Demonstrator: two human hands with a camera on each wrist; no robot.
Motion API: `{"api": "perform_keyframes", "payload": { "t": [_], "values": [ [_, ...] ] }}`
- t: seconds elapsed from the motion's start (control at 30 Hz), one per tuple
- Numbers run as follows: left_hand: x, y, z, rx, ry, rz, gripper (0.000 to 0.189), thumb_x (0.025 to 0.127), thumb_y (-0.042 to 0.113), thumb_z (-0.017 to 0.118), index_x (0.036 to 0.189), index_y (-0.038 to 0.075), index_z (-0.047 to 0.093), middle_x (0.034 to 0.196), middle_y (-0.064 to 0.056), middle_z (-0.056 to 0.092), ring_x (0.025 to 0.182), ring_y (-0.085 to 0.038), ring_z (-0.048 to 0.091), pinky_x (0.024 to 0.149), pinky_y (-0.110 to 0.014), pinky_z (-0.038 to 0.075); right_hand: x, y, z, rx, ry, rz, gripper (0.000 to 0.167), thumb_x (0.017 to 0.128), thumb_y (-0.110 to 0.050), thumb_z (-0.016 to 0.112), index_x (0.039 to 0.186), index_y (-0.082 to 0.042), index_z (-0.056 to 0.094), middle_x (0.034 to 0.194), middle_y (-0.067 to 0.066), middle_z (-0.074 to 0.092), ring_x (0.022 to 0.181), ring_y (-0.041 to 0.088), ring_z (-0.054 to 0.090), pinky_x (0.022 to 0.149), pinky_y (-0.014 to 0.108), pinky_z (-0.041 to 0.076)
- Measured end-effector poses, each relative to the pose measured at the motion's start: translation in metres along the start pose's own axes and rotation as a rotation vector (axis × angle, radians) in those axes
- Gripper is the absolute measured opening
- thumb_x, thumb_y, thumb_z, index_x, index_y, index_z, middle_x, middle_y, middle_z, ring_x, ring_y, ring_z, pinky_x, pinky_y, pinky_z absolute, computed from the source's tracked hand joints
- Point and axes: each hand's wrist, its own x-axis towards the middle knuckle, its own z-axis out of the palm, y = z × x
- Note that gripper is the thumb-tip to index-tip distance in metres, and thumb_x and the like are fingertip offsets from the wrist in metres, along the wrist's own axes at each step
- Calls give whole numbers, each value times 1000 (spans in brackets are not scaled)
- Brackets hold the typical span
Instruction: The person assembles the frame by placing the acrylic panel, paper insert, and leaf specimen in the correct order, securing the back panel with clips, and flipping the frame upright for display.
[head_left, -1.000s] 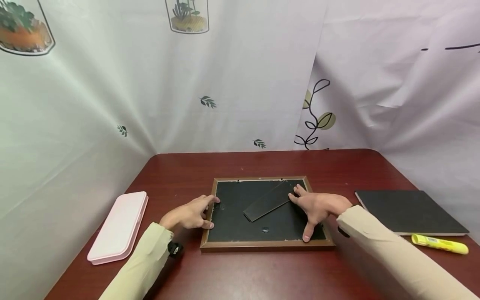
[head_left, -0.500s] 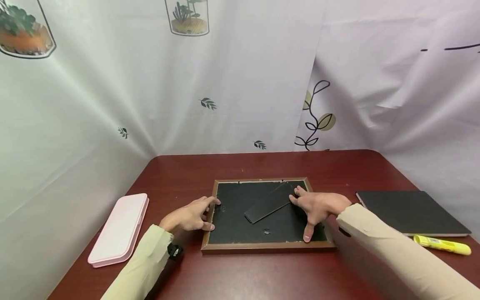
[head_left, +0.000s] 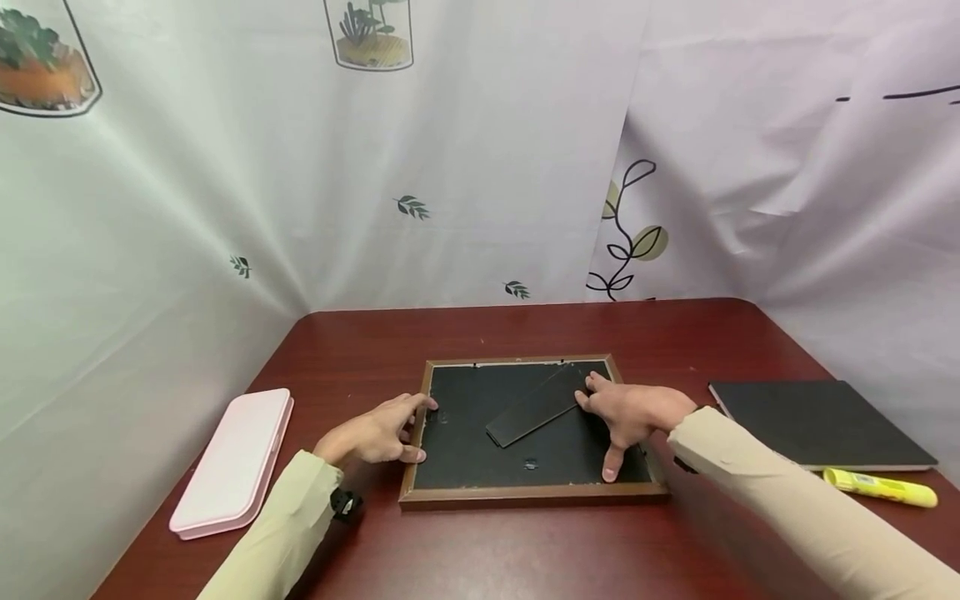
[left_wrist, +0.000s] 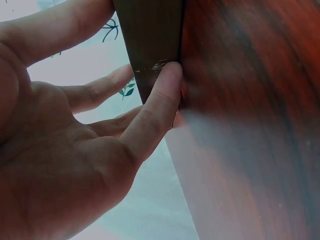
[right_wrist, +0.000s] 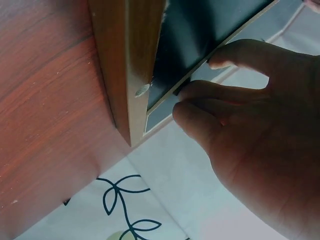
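Note:
A brown-edged picture frame (head_left: 536,493) lies face down on the table, its black backing board (head_left: 472,462) up. A black easel stand leg (head_left: 528,417) slants across the backing. My left hand (head_left: 372,432) grips the frame's left side, thumb and forefinger at the rim; in the left wrist view one fingertip (left_wrist: 170,75) rests on the wooden side. My right hand (head_left: 633,417) spreads over the right end, thumb on the backing near the front corner, two fingertips by the stand leg. In the right wrist view its bent fingertips (right_wrist: 185,97) meet the backing's edge.
A pink pencil case (head_left: 234,462) lies left of the frame on the red-brown table (head_left: 525,554). At the right are a black notebook (head_left: 821,421) and a yellow glue stick (head_left: 879,487). A printed white curtain (head_left: 480,150) surrounds the table's back and sides.
The head view has shifted very slightly. Both hands keep the same places on the picture frame, and nothing on the table has visibly moved.

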Motion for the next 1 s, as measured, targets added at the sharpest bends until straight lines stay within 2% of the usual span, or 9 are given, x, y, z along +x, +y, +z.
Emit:
{"api": "perform_keyframes", "payload": {
  "t": [0.2,0.4,0.67,0.83,1.0],
  "values": [
    [-2,0,1,17,0,10,68,85,8,79,143,7,44,136,-19,48,111,-30,61,95,-47,54,3,-4,5,-17,31,14,128,54,-46,96,155,2,32,165,29,14,155,46,11,115,54,39],
    [-2,-3,4,22,23,33,66,84,8,80,141,8,47,128,-18,50,109,-29,60,93,-47,55,7,-4,8,-24,65,8,130,51,-46,98,153,3,35,164,31,16,155,48,8,118,57,32],
    [-3,-2,2,54,36,30,66,83,7,80,141,10,47,124,-18,51,106,-29,63,92,-47,55,7,3,9,26,84,-26,127,53,-45,98,154,2,35,165,29,16,155,47,6,119,59,30],
    [0,0,1,66,36,25,66,83,6,80,141,10,48,123,-17,51,104,-28,64,93,-47,55,4,7,4,16,41,-38,125,57,-43,97,156,-1,32,166,26,14,156,45,7,118,57,33],
    [-2,1,3,50,33,29,66,83,6,80,141,10,48,121,-16,51,103,-27,64,93,-47,55,-3,14,-12,-44,-55,-66,119,60,-29,98,158,-11,32,168,21,14,156,44,11,110,53,44]
  ]
}}
